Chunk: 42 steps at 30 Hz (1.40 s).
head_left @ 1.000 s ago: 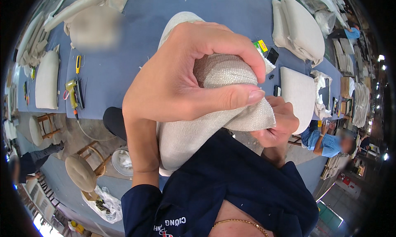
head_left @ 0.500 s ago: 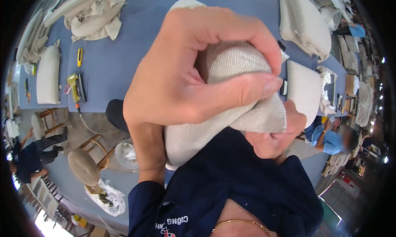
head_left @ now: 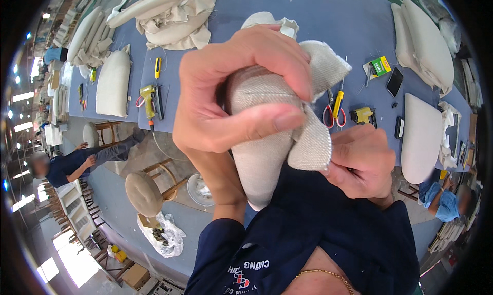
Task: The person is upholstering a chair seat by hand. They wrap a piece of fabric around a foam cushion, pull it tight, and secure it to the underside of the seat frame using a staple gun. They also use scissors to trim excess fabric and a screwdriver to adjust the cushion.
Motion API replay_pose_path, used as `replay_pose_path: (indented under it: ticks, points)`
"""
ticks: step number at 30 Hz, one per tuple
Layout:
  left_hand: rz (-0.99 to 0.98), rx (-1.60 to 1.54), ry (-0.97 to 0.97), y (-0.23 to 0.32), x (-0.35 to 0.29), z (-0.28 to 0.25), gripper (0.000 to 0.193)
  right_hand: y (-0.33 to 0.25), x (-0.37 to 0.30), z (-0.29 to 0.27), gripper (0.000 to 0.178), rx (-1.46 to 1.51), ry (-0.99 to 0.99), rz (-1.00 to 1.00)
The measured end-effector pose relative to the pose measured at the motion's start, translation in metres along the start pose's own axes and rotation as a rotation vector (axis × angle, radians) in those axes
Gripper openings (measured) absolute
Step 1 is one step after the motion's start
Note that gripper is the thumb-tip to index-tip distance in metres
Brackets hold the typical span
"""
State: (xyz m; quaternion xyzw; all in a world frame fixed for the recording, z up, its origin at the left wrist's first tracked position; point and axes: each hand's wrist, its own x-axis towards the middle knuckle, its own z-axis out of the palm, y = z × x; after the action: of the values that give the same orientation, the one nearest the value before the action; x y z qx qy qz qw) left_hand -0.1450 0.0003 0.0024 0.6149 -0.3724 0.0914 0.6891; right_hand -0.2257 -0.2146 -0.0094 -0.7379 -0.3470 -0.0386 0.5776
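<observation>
Close in front of me is a padded cushion (head_left: 263, 166) covered in beige woven fabric, standing on end with its narrow corner up. Curled around that corner is my left hand (head_left: 208, 97), thumb on the near side and fingers over the top. My right hand (head_left: 362, 161) pinches the edge of a loose fabric flap (head_left: 312, 143) at the cushion's right side. A second frayed flap (head_left: 326, 64) sticks out beyond my left fingers. The cushion's far side is hidden by my left hand.
On the blue table lie red-handled scissors (head_left: 328, 115), a yellow screwdriver (head_left: 338, 104), a yellow staple gun (head_left: 363, 115), a phone (head_left: 395, 82) and a green nail gun (head_left: 149, 101). Beige cushions (head_left: 114, 83) lie around. Two people (head_left: 67, 169) are farther off; a stool (head_left: 144, 193) stands left.
The view has swung, so the table things appear farther right. My left hand has tilted with the cushion, and the second flap now shows. My right hand still pinches the near flap.
</observation>
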Motion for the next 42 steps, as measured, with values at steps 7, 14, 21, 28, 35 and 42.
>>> replay_pose_path:
  ticks: [7, 14, 21, 28, 35, 42]
  points:
    - [0.086, 0.059, -0.116, -0.005, 0.001, -0.002, 0.034, -0.001, 0.015, -0.007, 0.008, 0.169, -0.05, 0.037]
    - [0.074, 0.083, -0.102, -0.004, -0.002, 0.008, 0.032, -0.009, 0.007, 0.005, 0.012, 0.209, 0.066, 0.076]
    - [0.066, 0.063, -0.044, -0.002, -0.005, 0.007, 0.028, -0.012, 0.006, 0.028, 0.013, 0.153, 0.179, 0.053]
    - [0.037, -0.015, -0.078, 0.003, -0.01, -0.008, 0.024, -0.009, 0.007, 0.021, 0.008, 0.032, 0.059, 0.004]
    - [-0.123, -0.045, -0.236, 0.018, 0.006, -0.041, 0.023, -0.023, 0.029, 0.025, 0.006, -0.084, 0.009, 0.105]
    - [-0.353, 0.332, 0.119, 0.051, -0.006, -0.113, 0.043, -0.007, 0.023, 0.022, 0.019, 0.033, -0.076, 0.311]
